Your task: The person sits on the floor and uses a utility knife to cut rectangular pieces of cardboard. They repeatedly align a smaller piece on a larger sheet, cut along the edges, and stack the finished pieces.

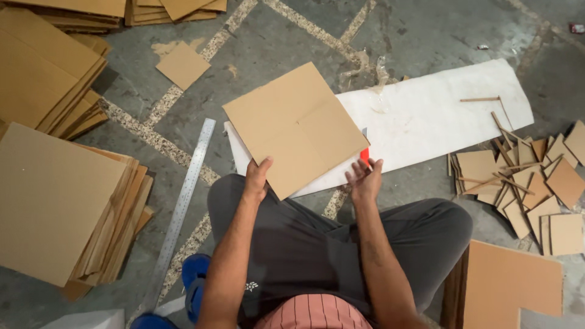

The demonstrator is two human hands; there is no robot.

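A square brown cardboard sheet (297, 125), turned like a diamond with a faint crease across it, hovers over a white mat (426, 116) on the floor. My left hand (256, 178) grips its lower left edge. My right hand (364, 180) is beside its lower right edge, fingers apart and palm up, holding nothing that I can see. A small red object (364, 155) peeks out just behind the sheet near my right fingertips. My knees in grey trousers are below both hands.
A long metal ruler (180, 210) lies on the floor at left. Stacks of cardboard sheets (58, 201) sit at left and top left. Small cardboard offcuts and strips (524, 183) lie at right, with a larger board (512, 283) at bottom right.
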